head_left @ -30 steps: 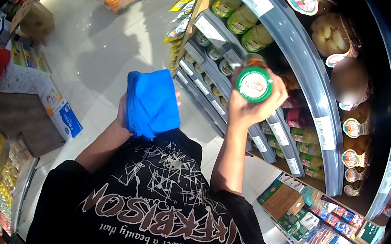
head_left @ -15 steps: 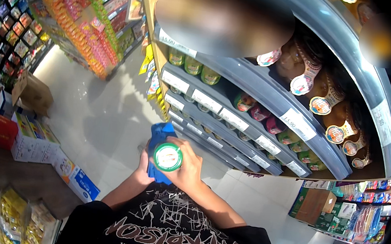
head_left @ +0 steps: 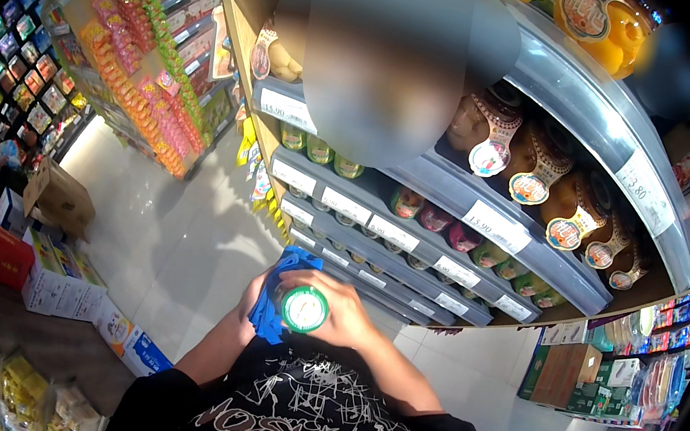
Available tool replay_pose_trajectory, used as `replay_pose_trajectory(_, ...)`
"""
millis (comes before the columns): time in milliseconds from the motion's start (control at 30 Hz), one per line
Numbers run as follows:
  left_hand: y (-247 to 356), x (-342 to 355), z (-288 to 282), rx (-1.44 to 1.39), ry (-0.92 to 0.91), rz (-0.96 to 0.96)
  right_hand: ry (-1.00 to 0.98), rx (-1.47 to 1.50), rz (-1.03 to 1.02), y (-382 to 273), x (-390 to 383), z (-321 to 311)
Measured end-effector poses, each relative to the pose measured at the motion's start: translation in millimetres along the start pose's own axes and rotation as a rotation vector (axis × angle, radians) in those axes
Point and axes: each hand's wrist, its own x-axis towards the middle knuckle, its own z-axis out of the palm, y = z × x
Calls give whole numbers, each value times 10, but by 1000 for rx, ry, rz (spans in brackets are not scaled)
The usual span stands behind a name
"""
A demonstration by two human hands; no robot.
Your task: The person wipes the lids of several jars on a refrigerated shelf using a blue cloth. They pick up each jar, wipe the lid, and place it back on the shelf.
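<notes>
My right hand (head_left: 344, 312) is wrapped round a jar, and its round green-rimmed lid (head_left: 305, 309) with a pale centre faces up toward me. The jar's body is hidden under the lid and my fingers. On the jar's left side, a crumpled blue cloth (head_left: 271, 297) is gripped by my left hand (head_left: 248, 306). The cloth lies up against the jar, with its upper end sticking out beyond my fingers. Both hands are close together in front of my chest.
Ahead and to the right, a curved shelf unit (head_left: 561, 261) holds rows of jars (head_left: 530, 166). Snack packs hang on a rack (head_left: 141, 75) at far left. A brown carton (head_left: 60, 195) and a red box (head_left: 4, 253) stand at left. More cartons (head_left: 564, 371) are stacked at right.
The jar and both hands sit slightly lower and further right in the picture. The cloth has shifted and bunched around the jar's left side. The shelves have moved a little left in view.
</notes>
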Motion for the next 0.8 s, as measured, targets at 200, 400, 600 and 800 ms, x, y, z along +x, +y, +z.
replay_pose_trajectory(200, -104, -26, 121, -60, 7, 48, 409, -138, -82, -44, -223, 384)
replay_pose_trajectory(400, -242, -51, 169, 49, 80, 129, 427, -320, -49, 7, -315, 375)
replay_pose_trajectory(600, -396, -131, -168, 241, 56, 69, 425, -396, -57, -5, -335, 344)
replay_pose_trajectory(800, -329, -177, 107, 341, 55, 253, 396, -167, -52, 87, -356, 318)
